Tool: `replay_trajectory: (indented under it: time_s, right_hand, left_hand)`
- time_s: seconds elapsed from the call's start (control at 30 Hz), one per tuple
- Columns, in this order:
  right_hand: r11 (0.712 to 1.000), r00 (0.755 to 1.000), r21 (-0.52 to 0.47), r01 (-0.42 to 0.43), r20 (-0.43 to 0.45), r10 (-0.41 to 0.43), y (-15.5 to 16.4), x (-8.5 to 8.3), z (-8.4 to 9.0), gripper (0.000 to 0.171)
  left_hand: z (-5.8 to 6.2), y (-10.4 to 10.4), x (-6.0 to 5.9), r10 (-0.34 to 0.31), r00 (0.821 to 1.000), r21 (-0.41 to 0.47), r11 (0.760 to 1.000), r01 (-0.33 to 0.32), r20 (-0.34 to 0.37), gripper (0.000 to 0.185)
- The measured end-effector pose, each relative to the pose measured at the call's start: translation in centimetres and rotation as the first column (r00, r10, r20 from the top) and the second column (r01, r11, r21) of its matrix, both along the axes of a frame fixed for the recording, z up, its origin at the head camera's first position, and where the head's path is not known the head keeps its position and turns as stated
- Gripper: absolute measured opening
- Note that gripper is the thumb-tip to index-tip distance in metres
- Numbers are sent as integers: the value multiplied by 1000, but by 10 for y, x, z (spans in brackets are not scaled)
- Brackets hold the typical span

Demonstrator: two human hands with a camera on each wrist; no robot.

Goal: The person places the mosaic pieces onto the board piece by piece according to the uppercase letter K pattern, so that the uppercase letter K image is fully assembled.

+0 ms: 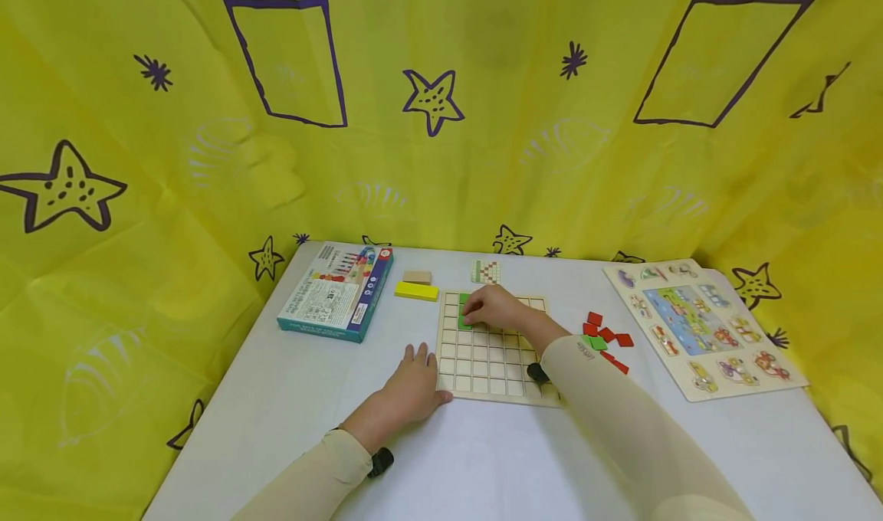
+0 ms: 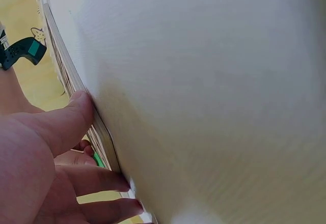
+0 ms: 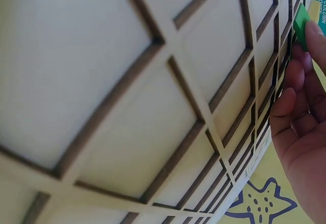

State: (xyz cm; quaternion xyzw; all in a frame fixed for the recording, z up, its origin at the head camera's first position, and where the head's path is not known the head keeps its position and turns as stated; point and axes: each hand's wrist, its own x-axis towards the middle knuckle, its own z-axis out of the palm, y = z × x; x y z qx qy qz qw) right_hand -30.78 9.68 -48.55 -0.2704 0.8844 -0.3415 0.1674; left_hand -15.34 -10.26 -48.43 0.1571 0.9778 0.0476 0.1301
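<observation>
A pale wooden grid board (image 1: 480, 385) lies on the white table in front of me. My right hand (image 1: 498, 306) is over its upper left part, pinching a green square tile (image 3: 301, 24) between thumb and fingers. In the head view, green (image 1: 464, 298) shows on the board's cells right at those fingertips, partly covered by them. My left hand (image 1: 411, 387) rests at the board's lower left corner, fingers extended along the left side and thumb by the near edge. The left wrist view shows that thumb (image 2: 76, 114) against the board's edge.
Loose red tiles (image 1: 624, 340) and green tiles (image 1: 595, 343) lie right of the board. Behind it are a patterned card (image 1: 486, 271), a yellow block (image 1: 416, 291) and a tan block (image 1: 417, 277). A box (image 1: 338, 291) stands left, a picture puzzle board (image 1: 704, 329) far right.
</observation>
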Motion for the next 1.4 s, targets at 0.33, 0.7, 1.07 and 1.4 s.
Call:
replay_trajectory:
  time_s: [0.33, 0.7, 1.07, 1.4]
  right_hand:
    - [999, 998, 43, 29, -51, -27, -3, 5, -1, 7]
    - [998, 999, 46, 36, -42, -34, -4, 5, -4, 7]
    - [999, 998, 7, 48, -29, -48, 1, 7, 1, 6]
    - [996, 996, -22, 84, -35, -84, 17, 5, 21, 9]
  left_hand:
    - [3, 1, 1, 2, 1000, -2, 1000, -2, 0, 80]
    - [1, 0, 1, 21, 1000, 14, 1000, -21, 24, 82]
    - [2, 1, 0, 30, 999, 27, 999, -31, 29, 82]
    - [3, 1, 1, 23, 999, 23, 999, -24, 27, 80]
